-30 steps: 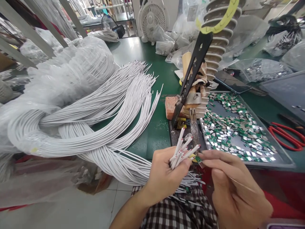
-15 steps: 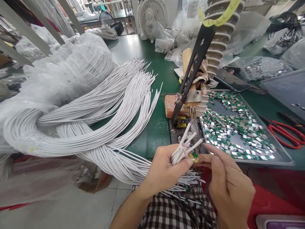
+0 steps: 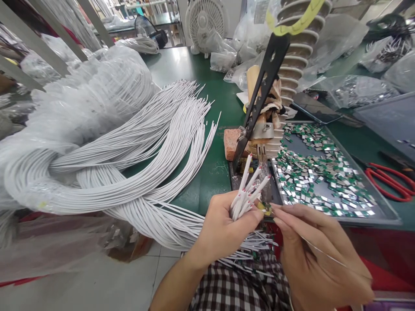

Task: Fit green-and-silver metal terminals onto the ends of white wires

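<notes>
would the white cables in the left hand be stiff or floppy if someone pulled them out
The white cables would probably be fairly stiff over short lengths: their ends stand up unsupported above the left hand. They may splay if released, since their tips fan apart.

Left of the person's hands point(image 3: 222, 233), cables point(image 3: 129, 194) lie spread across the table point(image 3: 210, 179). Beyond the left hand sits a brick point(image 3: 231, 144), the hose point(image 3: 293, 71) to its right and a fan point(image 3: 206, 26) well behind. Past the right hand point(image 3: 320, 255) lies a tray point(image 3: 384, 210) with boards point(image 3: 324, 183) in it, scissors point(image 3: 391, 179) to its right.
</notes>
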Action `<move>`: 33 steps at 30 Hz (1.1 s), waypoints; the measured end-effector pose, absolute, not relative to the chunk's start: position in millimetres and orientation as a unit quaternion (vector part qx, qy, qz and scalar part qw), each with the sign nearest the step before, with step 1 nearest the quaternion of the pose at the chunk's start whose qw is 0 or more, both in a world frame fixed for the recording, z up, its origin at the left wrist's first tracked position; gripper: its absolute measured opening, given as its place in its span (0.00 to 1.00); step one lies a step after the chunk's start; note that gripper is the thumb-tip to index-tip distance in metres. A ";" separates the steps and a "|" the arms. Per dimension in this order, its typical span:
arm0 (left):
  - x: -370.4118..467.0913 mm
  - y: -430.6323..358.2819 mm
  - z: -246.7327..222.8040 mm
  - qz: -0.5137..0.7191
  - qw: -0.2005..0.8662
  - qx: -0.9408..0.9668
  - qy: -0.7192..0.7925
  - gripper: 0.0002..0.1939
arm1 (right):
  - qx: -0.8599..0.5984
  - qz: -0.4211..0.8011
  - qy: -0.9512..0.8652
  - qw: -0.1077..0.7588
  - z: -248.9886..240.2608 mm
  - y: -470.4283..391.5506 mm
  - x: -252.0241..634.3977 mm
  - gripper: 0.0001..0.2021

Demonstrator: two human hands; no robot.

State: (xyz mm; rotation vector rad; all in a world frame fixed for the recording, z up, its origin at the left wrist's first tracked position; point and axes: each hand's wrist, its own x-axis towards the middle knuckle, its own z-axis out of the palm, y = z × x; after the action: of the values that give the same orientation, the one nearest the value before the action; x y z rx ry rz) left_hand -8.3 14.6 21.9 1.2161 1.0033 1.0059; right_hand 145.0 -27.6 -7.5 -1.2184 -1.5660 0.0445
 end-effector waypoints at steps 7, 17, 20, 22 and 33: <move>-9.6 9.5 15.0 0.420 0.597 0.534 0.427 0.12 | -0.518 0.109 -0.629 0.569 -8.4 -32.7 147.2 0.18; -22.7 -1.9 9.1 0.353 0.555 0.621 0.427 0.13 | -0.522 0.232 -0.595 0.565 -7.6 -34.4 143.7 0.09; -28.9 -2.6 6.4 0.352 0.549 0.620 0.436 0.12 | -0.508 0.248 -0.632 0.530 -2.8 -34.5 147.8 0.07; -30.2 -3.1 4.9 0.336 0.555 0.636 0.417 0.11 | -0.501 0.232 -0.669 0.498 0.2 -32.8 148.5 0.05; -32.9 -7.9 -2.7 0.386 0.554 0.630 0.382 0.14 | -0.418 0.307 -0.700 0.491 3.8 -23.7 152.4 0.12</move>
State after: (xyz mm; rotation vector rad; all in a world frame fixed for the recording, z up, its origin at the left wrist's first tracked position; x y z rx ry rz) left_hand -32.9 -7.9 -2.7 1.4895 0.9024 0.9126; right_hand 152.4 -23.7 3.8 -1.0142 -1.7004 0.7456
